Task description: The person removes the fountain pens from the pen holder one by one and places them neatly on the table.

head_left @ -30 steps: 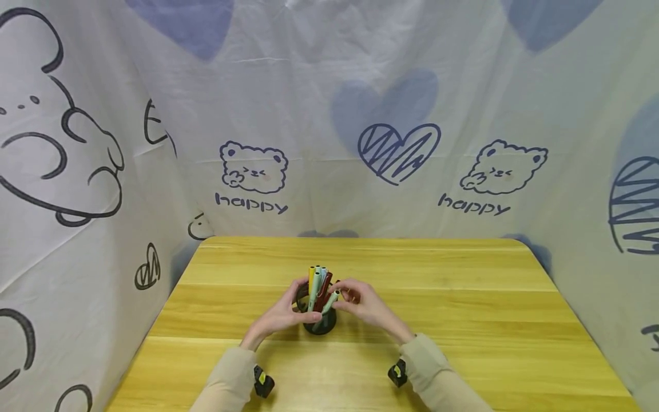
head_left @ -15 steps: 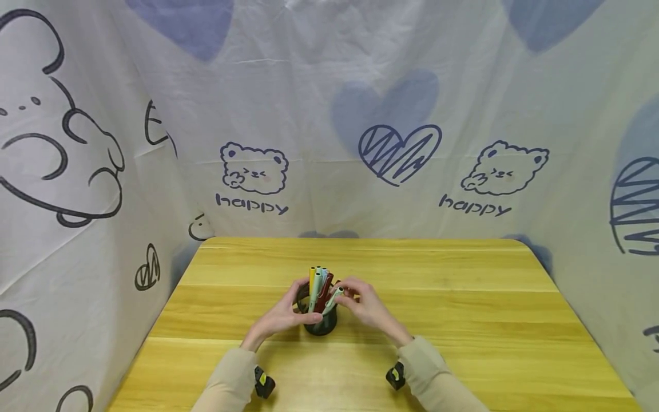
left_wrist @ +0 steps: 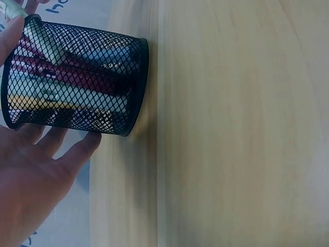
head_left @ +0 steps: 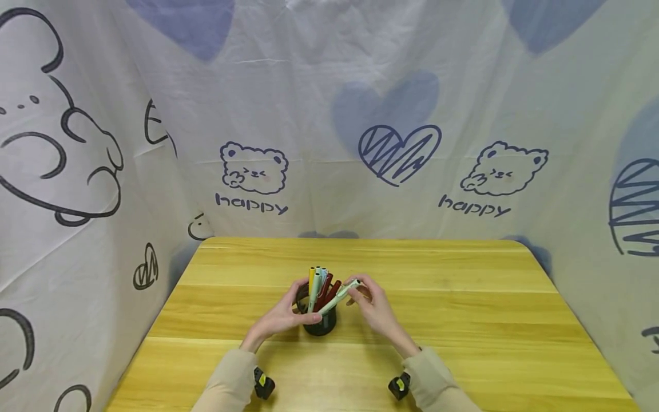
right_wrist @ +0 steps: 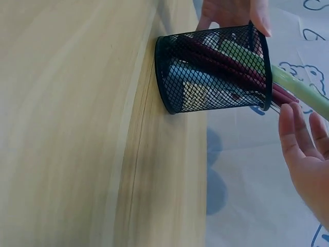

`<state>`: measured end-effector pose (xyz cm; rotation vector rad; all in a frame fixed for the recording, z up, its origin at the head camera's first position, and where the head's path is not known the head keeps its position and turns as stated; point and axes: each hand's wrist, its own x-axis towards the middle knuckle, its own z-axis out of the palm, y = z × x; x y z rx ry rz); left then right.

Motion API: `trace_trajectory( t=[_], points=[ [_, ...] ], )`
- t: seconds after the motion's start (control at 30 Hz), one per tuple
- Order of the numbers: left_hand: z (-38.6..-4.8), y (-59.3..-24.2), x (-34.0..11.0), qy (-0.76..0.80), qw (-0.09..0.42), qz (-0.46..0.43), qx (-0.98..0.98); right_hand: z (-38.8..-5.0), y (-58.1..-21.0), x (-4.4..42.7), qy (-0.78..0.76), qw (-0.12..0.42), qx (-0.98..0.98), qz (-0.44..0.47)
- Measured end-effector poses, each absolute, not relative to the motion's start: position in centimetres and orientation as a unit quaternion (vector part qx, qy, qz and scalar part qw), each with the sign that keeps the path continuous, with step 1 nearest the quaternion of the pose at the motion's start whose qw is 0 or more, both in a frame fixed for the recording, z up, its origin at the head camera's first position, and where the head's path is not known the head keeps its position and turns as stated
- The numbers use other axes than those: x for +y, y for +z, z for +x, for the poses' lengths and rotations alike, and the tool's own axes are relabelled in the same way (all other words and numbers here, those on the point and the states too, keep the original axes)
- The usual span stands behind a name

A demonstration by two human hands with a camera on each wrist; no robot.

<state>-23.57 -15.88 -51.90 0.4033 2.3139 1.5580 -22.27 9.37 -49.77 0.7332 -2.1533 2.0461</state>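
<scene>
A black mesh pen cup [head_left: 320, 328] stands on the table, and my left hand [head_left: 280, 315] holds it round the sides, thumb at the near rim. My right hand [head_left: 376, 309] pinches a pale green pen [head_left: 337, 297] by its upper part. That pen leans right over the rim; its lower end shows through the mesh in the right wrist view. A yellow pen [head_left: 311, 276], dark red pens [head_left: 333, 289] and several pale green and blue ones stay in the cup. In the left wrist view, fingers of the left hand [left_wrist: 36, 175] lie along the mesh wall [left_wrist: 77, 77].
The wooden table [head_left: 463, 297] spreads out around the cup. A white cloth [head_left: 319, 114] printed with hearts and bears hangs behind it and at both sides. Each wrist carries a small black camera, the left one [head_left: 264, 383] and the right one [head_left: 399, 385].
My right hand has moved right and drawn the pale green pen partly up out of the cup, so more of it shows and it leans further. The left hand has stayed on the cup.
</scene>
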Motion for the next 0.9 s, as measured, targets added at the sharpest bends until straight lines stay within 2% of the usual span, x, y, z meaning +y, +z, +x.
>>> trace_trajectory(
  t=[0.27, 0.57, 0.9],
  points=[
    [-23.5, -52.0, -15.9, 0.548, 0.159, 0.142, 0.809, -21.6, -50.3, 10.3, 0.776, 0.020, -0.590, 0.221],
    [-23.5, -52.1, -16.0, 0.539, 0.155, 0.142, 0.816, -21.1, -51.0, 11.1, 0.841, 0.030, -0.518, 0.154],
    [-23.5, -52.1, -15.9, 0.533, 0.156, 0.142, 0.820, -20.8, -51.9, 12.7, 0.873, 0.039, -0.461, 0.154]
  ],
)
